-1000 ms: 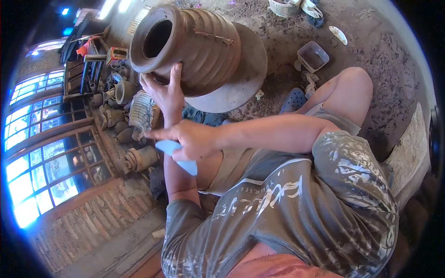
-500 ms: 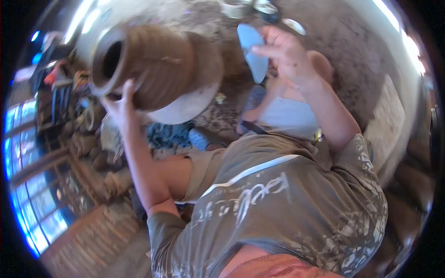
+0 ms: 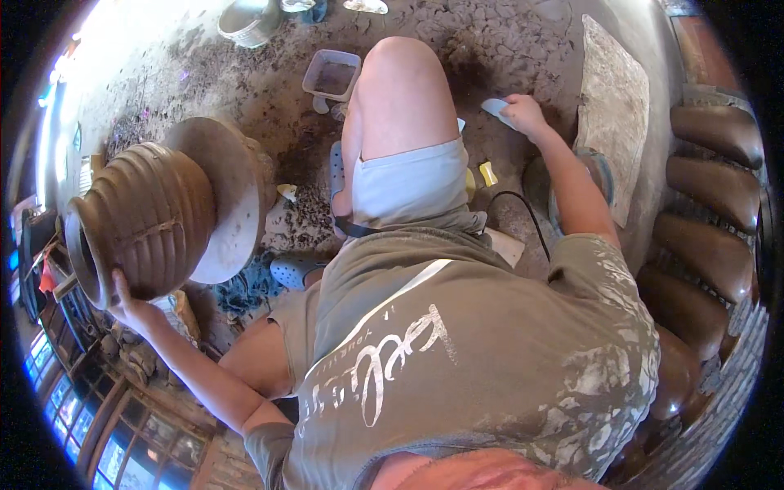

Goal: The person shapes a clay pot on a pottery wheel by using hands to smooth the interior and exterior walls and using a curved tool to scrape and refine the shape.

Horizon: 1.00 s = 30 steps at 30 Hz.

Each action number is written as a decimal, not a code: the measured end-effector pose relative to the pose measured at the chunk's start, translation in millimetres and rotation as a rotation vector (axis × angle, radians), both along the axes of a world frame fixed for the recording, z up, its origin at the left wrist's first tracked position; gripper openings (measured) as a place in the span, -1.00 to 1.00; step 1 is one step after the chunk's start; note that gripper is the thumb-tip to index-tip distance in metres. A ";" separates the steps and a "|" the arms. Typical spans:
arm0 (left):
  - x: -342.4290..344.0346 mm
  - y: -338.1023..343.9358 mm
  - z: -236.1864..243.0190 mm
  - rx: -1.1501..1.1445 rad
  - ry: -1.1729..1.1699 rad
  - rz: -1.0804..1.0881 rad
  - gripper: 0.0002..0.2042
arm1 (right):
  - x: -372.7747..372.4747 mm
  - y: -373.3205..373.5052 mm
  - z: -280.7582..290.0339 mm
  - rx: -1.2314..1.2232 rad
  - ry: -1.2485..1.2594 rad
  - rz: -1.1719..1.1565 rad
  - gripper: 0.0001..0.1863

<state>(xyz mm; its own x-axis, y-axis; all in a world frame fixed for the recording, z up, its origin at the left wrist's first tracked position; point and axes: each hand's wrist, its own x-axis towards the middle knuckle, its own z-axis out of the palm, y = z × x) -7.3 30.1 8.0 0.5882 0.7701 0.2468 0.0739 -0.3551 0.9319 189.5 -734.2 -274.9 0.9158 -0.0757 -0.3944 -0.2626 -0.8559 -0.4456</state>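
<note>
right hand grasping blue tool, left hand on ribbed pot, grip unclear, white-lettered shirt

Blue scraper swung right, farther from pot

Downward head-worn fisheye view

Ok, there was one ribbed pot
Also had one wheel, two clogs, one blue scraper, one tub
</note>
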 end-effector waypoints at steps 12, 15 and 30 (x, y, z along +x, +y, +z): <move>-22.0 40.0 -4.3 0.038 0.075 -0.105 -0.29 | 139.5 256.9 -16.0 0.140 -0.287 0.303 -0.65; -17.4 38.8 -1.7 0.069 0.104 -0.116 -0.23 | 168.1 309.3 -31.9 0.054 -0.180 0.379 -0.68; -32.7 26.0 -2.2 0.037 0.108 -0.106 -0.24 | 187.6 405.8 -83.5 -0.183 0.161 0.399 -0.58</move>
